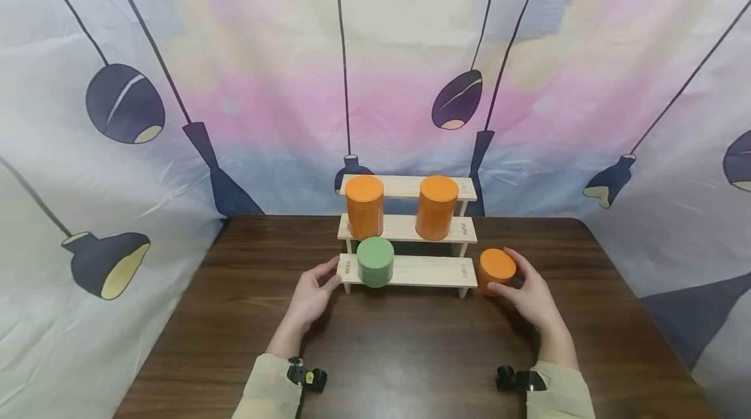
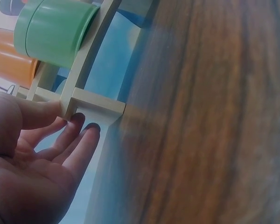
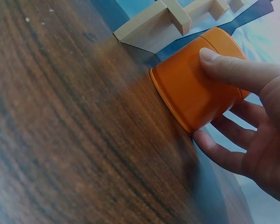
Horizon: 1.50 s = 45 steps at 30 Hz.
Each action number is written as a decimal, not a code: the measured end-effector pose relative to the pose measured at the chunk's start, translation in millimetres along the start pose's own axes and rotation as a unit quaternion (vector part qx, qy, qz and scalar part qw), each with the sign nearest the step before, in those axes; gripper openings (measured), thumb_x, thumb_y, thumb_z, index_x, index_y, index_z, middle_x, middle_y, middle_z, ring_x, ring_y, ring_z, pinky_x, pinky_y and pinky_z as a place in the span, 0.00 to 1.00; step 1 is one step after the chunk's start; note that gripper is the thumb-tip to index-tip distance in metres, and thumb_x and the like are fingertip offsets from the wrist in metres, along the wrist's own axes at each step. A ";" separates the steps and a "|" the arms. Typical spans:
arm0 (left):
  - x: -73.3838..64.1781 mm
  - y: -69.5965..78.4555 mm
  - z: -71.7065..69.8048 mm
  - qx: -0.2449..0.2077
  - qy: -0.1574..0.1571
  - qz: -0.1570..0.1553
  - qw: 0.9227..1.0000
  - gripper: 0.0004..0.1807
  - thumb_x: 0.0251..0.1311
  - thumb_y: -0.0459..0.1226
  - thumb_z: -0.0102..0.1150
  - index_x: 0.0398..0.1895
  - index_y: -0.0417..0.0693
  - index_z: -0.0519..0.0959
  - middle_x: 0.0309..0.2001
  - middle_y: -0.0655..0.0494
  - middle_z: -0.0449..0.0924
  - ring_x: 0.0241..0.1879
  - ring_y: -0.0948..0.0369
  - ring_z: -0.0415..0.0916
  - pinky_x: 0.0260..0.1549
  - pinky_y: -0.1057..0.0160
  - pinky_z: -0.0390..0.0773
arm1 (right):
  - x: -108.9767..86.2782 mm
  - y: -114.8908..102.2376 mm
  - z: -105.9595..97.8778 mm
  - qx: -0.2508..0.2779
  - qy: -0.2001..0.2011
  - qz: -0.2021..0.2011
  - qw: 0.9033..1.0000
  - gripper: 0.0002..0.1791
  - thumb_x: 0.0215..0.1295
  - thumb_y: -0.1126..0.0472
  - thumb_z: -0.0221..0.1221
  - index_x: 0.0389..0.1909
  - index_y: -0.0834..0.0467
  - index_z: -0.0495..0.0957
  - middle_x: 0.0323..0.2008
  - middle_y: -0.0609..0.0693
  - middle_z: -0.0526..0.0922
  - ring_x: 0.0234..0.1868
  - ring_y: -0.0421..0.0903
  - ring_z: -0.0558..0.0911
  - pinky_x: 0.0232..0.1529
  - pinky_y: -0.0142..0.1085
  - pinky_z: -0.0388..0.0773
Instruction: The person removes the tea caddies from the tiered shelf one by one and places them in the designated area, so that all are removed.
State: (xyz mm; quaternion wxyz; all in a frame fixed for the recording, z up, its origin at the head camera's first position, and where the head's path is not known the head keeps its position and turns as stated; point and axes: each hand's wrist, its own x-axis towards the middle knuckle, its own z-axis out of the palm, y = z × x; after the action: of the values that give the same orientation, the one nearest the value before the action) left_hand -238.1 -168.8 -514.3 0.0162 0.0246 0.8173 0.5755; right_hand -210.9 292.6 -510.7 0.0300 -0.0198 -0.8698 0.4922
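A three-tier wooden display stand stands on the table. My left hand pinches the left end of its lowest plank, thumb at the plank's end and fingertips by the leg below. Just right of the stand, my right hand grips a short orange canister between thumb and fingers. In the right wrist view, the base of this orange canister is right at the tabletop. A short green canister sits toward the left of the lowest plank. Two taller orange canisters stand on the middle plank.
The dark wooden table spreads in front of the stand and to both sides. A cloth backdrop with printed hanging lamps rises behind and beside the table. The top plank lies close before the backdrop.
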 end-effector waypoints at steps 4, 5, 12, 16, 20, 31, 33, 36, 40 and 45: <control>0.2 0.9 -1.9 0.003 0.002 0.002 1.000 0.26 0.77 0.33 0.58 0.76 0.42 0.74 0.75 0.43 0.73 0.78 0.43 0.63 0.76 0.38 0.58 | 1.9 -1.8 1.6 0.003 -0.002 0.003 1.000 0.54 0.66 0.57 0.76 0.86 0.54 0.54 0.80 0.68 0.62 0.75 0.70 0.66 0.72 0.68 0.64; 0.0 1.3 -2.0 0.004 0.004 0.003 1.000 0.26 0.77 0.33 0.58 0.76 0.42 0.74 0.75 0.43 0.73 0.78 0.43 0.63 0.76 0.39 0.58 | 2.0 -2.2 1.8 0.004 -0.003 0.003 1.000 0.54 0.66 0.57 0.76 0.86 0.54 0.54 0.80 0.68 0.62 0.75 0.70 0.66 0.72 0.68 0.64; 0.7 1.6 -0.7 -0.003 0.004 0.006 1.000 0.26 0.76 0.32 0.59 0.76 0.42 0.75 0.74 0.44 0.74 0.77 0.45 0.65 0.76 0.40 0.61 | 1.6 -2.4 -0.2 0.003 -0.010 0.005 1.000 0.56 0.65 0.55 0.77 0.86 0.54 0.53 0.80 0.68 0.60 0.76 0.70 0.65 0.73 0.69 0.62; 1.9 0.8 -0.2 -0.005 0.003 0.007 1.000 0.26 0.76 0.31 0.60 0.75 0.43 0.75 0.74 0.44 0.74 0.77 0.45 0.65 0.76 0.41 0.61 | 2.1 -1.8 -2.7 0.000 -0.010 0.000 1.000 0.56 0.64 0.53 0.77 0.86 0.55 0.53 0.81 0.67 0.60 0.76 0.70 0.65 0.73 0.69 0.61; 1.8 -0.6 -0.8 -0.003 0.005 0.006 1.000 0.26 0.76 0.32 0.60 0.75 0.43 0.75 0.74 0.45 0.74 0.77 0.44 0.64 0.76 0.40 0.59 | 2.4 -2.3 -3.8 0.002 -0.016 0.000 1.000 0.58 0.64 0.50 0.78 0.87 0.54 0.52 0.81 0.67 0.59 0.77 0.70 0.64 0.74 0.70 0.59; -0.7 -0.7 -1.0 -0.005 0.006 0.015 1.000 0.26 0.75 0.31 0.61 0.74 0.42 0.76 0.74 0.47 0.75 0.77 0.45 0.64 0.77 0.41 0.59 | -6.2 -26.4 -14.5 -0.016 0.019 -0.016 1.000 0.59 0.64 0.47 0.77 0.87 0.54 0.52 0.82 0.68 0.57 0.79 0.71 0.58 0.72 0.73 0.58; -1.1 -0.3 -0.4 -0.006 0.005 0.016 1.000 0.26 0.75 0.31 0.61 0.74 0.42 0.76 0.74 0.48 0.75 0.77 0.45 0.64 0.77 0.41 0.59 | -8.6 -36.5 -16.2 -0.020 0.046 -0.033 0.998 0.56 0.65 0.48 0.77 0.86 0.53 0.55 0.82 0.66 0.58 0.79 0.71 0.59 0.71 0.73 0.60; -1.1 -0.6 -0.1 -0.006 0.004 0.015 1.000 0.25 0.75 0.31 0.61 0.74 0.42 0.76 0.74 0.48 0.75 0.78 0.45 0.64 0.77 0.41 0.58 | -13.9 -57.4 -14.8 -0.019 0.085 -0.063 0.994 0.50 0.66 0.51 0.76 0.85 0.51 0.61 0.81 0.62 0.62 0.77 0.68 0.64 0.68 0.67 0.69; -0.2 -1.2 -0.5 -0.004 0.003 0.015 1.000 0.25 0.76 0.31 0.60 0.74 0.41 0.76 0.74 0.48 0.74 0.78 0.45 0.64 0.77 0.40 0.58 | -20.5 -91.8 -1.4 0.024 0.102 -0.105 0.989 0.42 0.67 0.57 0.76 0.80 0.51 0.70 0.74 0.55 0.74 0.70 0.57 0.75 0.63 0.41 0.81; 0.6 -0.6 -1.5 -0.002 0.002 0.017 1.000 0.25 0.76 0.31 0.60 0.75 0.41 0.76 0.74 0.48 0.74 0.78 0.46 0.64 0.77 0.40 0.58 | -18.2 -125.5 35.1 0.110 0.031 -0.152 0.982 0.38 0.64 0.64 0.76 0.75 0.55 0.75 0.68 0.55 0.81 0.65 0.51 0.79 0.58 0.33 0.81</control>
State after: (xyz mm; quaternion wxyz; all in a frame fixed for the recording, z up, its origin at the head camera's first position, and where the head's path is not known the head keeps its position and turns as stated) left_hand -238.7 -170.4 -514.4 0.0053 0.0375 0.8153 0.5778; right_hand -195.8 196.8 -421.8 0.1331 0.1008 -0.8018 0.5738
